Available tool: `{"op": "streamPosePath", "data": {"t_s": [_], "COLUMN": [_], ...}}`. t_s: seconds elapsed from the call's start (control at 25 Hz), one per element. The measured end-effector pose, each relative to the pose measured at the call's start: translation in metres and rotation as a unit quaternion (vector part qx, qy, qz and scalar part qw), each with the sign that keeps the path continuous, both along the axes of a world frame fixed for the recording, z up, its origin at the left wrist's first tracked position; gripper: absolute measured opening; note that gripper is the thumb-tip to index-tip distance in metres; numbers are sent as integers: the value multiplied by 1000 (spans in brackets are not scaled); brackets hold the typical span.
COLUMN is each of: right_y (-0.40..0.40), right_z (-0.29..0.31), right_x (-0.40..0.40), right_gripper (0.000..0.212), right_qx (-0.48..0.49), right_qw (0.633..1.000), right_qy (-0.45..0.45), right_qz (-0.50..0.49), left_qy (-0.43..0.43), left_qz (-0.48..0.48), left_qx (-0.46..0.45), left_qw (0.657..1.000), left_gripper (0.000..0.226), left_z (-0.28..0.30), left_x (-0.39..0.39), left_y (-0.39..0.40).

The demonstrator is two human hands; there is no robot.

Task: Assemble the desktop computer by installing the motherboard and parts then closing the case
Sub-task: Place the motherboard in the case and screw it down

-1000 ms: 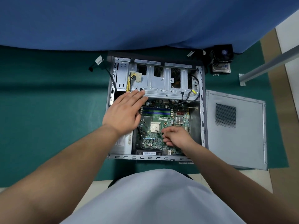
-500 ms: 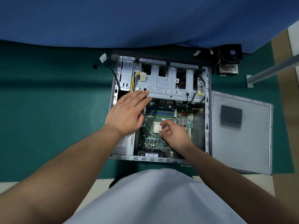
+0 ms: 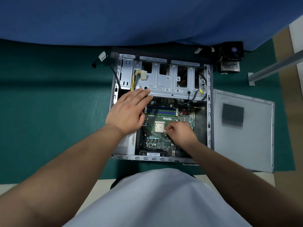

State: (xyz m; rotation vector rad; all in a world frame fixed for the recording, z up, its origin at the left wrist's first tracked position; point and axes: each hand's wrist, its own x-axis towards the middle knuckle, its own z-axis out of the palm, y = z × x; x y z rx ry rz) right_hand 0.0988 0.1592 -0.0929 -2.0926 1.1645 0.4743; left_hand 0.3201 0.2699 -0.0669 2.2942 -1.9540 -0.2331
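Note:
The open computer case point(image 3: 210, 112) lies on a green mat. Inside it sits the green motherboard point(image 3: 157, 141), with the square CPU point(image 3: 159, 126) in its socket. My left hand point(image 3: 127, 110) lies flat, fingers straight, its fingertips on the lower edge of the silver drive cage point(image 3: 165, 84). My right hand point(image 3: 180, 133) is curled over the board. Its thumb and forefinger pinch a thin socket lever at the CPU's right edge, mostly hidden by the fingers.
The grey side panel point(image 3: 242, 145) lies flat to the right of the case. A black CPU cooler point(image 3: 231, 54) stands behind the case's far right corner. A yellow-black power cable point(image 3: 136, 77) rests on the cage. A metal bar point(image 3: 275, 66) crosses the far right.
My right hand has moved from the board's lower part up to the CPU's right edge and closed its fingers there. The left hand has stayed in place.

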Motion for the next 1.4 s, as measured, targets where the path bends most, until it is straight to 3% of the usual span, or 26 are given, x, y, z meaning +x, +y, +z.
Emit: {"op": "streamPosePath", "data": {"t_s": [0.24,0.48,0.88,1.4], "right_y": [-10,-7,2,0], "right_z": [4,0,-9,-15], "right_x": [-18,-25,-20,-20], "right_gripper": [16,14,24,20], "right_qx": [32,44,-48,-27], "right_qw": [997,984,942,954], "right_qy": [73,144,224,218], "right_qz": [6,92,245,204], "left_qy": [-6,-9,-11,-8], "left_qz": [0,1,2,1], "left_qx": [6,1,4,10], "left_qw": [1000,1000,1000,1000], "left_gripper": [64,63,63,63], "left_z": [-1,-2,-2,1], "left_x": [1,1,2,1], "left_y": [0,0,1,0]}}
